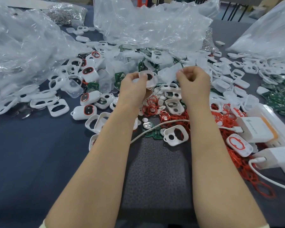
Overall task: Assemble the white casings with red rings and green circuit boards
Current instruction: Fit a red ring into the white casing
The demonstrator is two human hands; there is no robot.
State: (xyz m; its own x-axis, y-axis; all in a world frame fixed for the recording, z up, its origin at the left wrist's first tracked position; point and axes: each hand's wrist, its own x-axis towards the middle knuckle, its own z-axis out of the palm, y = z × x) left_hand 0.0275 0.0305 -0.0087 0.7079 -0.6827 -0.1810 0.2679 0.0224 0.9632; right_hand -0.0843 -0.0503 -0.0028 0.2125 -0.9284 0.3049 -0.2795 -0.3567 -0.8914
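Observation:
My left hand (135,86) grips a white casing (149,79) with a dark opening and a red ring inside it, held above the pile. My right hand (193,83) pinches a translucent white cover (168,73) just right of that casing. Loose red rings (150,106) lie in a heap below my hands and spread to the right. Green circuit boards (152,132) lie near the white cable, and more of them (279,96) are piled at the right. Casings fitted with red rings (85,110) lie at the left.
Crumpled clear plastic bags (146,25) fill the back and left. A white power strip with chargers (260,129) and a white cable (154,127) sit at the right. A dark textured mat (156,175) lies between my forearms. Empty white casings (175,135) are scattered around.

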